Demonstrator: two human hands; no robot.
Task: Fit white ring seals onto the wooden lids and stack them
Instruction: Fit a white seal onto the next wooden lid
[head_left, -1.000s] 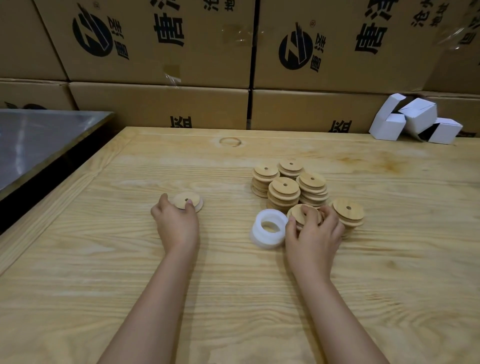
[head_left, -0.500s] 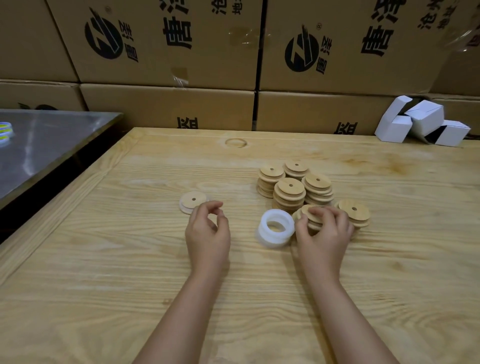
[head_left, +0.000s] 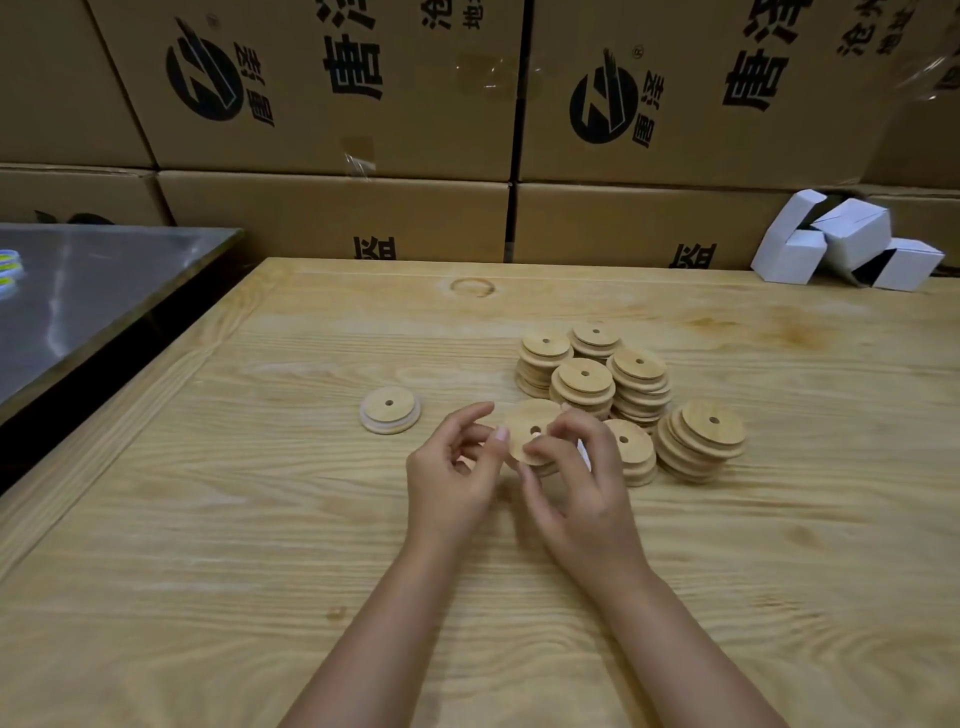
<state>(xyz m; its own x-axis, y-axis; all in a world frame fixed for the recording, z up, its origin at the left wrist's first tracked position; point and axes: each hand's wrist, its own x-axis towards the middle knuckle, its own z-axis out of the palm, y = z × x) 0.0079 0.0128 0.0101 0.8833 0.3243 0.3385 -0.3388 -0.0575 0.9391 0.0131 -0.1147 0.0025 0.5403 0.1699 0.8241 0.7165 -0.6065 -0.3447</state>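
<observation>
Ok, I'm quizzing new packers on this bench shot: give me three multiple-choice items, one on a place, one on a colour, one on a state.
1. Where does the lone lid lie?
A. left of the hands
B. on the steel table
C. atop a stack

2. What colour are the small boxes at the far right?
A. brown
B. white
C. blue

3. What is the right hand doing?
A. resting flat
B. holding a lid
C. lifting a box

Answers: 1 A, it sits alone on the wooden table, left of the left hand. 2 B, they are plainly white. 3 B, its fingers grip the held lid above the table.
</observation>
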